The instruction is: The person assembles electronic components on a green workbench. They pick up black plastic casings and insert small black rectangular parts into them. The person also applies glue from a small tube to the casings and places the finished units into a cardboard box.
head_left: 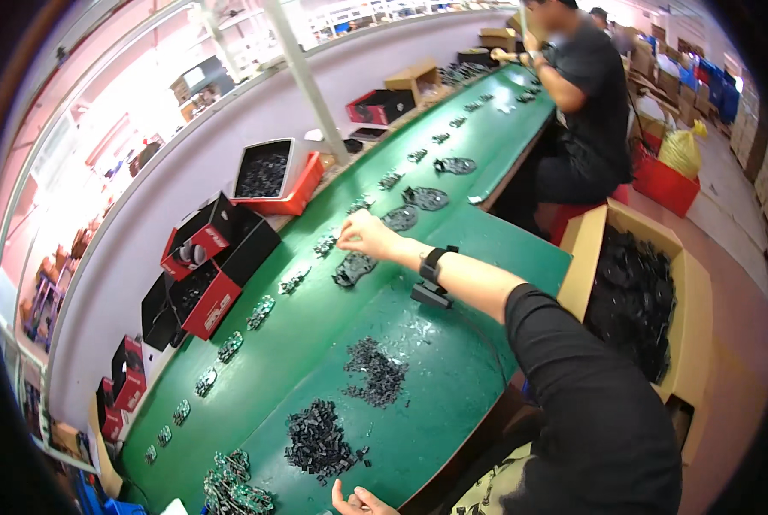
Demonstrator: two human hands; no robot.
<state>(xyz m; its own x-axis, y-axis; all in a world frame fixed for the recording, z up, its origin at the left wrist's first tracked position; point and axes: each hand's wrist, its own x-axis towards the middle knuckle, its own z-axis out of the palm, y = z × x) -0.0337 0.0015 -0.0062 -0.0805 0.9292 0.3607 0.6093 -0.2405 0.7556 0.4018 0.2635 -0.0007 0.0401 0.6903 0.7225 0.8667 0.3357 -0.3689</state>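
Note:
My right hand (365,234) reaches out over the green belt, its fingers curled together; anything between them is too small to make out. Just left of the fingertips lies a small circuit board assembly (324,244), and below them a dark plastic shell (355,269). At the bottom edge my left hand (362,500) shows in part, thumb and finger apart with nothing seen between them. Above it is a heap of small black plastic pieces (318,439); a second heap (377,373) lies farther up. Green circuit boards (233,485) are piled to its left.
More circuit boards run along the belt (315,313) in a row. Red-and-black boxes (208,300) and a red bin (302,184) line the left wall. At right stands a carton (689,300) of black parts. A co-worker (591,94) sits at the far end.

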